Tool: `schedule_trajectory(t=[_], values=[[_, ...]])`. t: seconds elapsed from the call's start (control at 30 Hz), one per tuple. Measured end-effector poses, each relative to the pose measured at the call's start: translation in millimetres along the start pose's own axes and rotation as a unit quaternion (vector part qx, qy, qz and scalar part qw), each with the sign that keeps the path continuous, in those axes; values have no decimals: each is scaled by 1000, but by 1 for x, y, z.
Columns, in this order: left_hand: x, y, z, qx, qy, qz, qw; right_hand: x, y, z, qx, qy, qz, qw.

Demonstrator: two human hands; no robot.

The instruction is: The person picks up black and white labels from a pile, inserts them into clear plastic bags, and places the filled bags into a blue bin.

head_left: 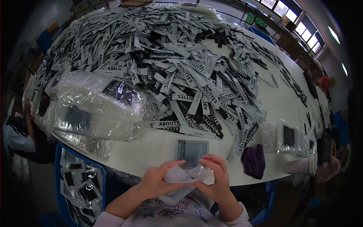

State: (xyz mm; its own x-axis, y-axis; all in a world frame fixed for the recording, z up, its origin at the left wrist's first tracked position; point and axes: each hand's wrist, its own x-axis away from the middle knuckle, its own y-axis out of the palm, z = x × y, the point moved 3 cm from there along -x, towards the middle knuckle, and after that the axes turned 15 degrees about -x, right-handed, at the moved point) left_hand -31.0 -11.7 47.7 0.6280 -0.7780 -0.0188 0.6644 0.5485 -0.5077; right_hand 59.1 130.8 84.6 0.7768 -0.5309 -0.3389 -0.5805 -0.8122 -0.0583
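Observation:
Close to the table's front edge, my left hand grips a translucent plastic bag, thumb and fingers closed on its left side. My right hand pinches the bag's right side. The bag's upper part looks creased and spread between both hands. Just beyond them lies a flat grey packet with dark lettering on the white table. Whatever is inside the bag cannot be made out.
A large heap of grey and black printed strips covers the table. Clear plastic bundles lie left. A purple cloth, a cup and wrapped packs are right. A blue bin holds packets lower left. A person is at far left.

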Motion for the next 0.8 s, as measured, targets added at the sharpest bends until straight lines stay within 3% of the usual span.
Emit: schedule_trajectory(t=[0.03, 0.1, 0.13, 0.2, 0.33, 0.4, 0.5, 0.6, 0.63, 0.67, 0.73, 0.77, 0.8], values=[[0, 1, -2, 0, 0, 3, 1000, 3, -4, 2, 0, -2, -2, 1000], [1, 6, -6, 215, -15, -58, 975, 20, -9, 22, -75, 186, -126, 972], [1, 6, -7, 215, -14, -59, 975, 21, -9, 27, -75, 185, -125, 972], [1, 4, -7, 202, 6, -61, 978, 20, -8, 28, -116, 98, -152, 977], [11, -16, -4, 72, 78, -26, 994, 7, 3, 21, -98, 100, -199, 970], [18, -37, -8, 25, 143, -29, 989, -6, 13, 25, -103, 73, -318, 940], [67, -99, -24, -32, -52, 6, 998, -47, 3, 58, 28, -6, -244, 969], [132, -157, -55, -175, -234, 68, 954, -80, -3, 90, 185, -100, -189, 959], [149, -165, -62, -179, -236, 68, 953, -82, -2, 99, 180, -100, -188, 960], [167, -174, -73, -293, -336, 55, 894, -85, 1, 107, 222, -108, -224, 943], [165, -174, -60, -493, -485, 15, 722, -88, 6, 105, 258, -121, -258, 923], [174, -173, -69, -495, -486, 18, 720, -90, 0, 98, 223, -87, -217, 946], [188, -170, -84, -496, -445, 97, 739, -91, -7, 95, 188, -52, -176, 965]])
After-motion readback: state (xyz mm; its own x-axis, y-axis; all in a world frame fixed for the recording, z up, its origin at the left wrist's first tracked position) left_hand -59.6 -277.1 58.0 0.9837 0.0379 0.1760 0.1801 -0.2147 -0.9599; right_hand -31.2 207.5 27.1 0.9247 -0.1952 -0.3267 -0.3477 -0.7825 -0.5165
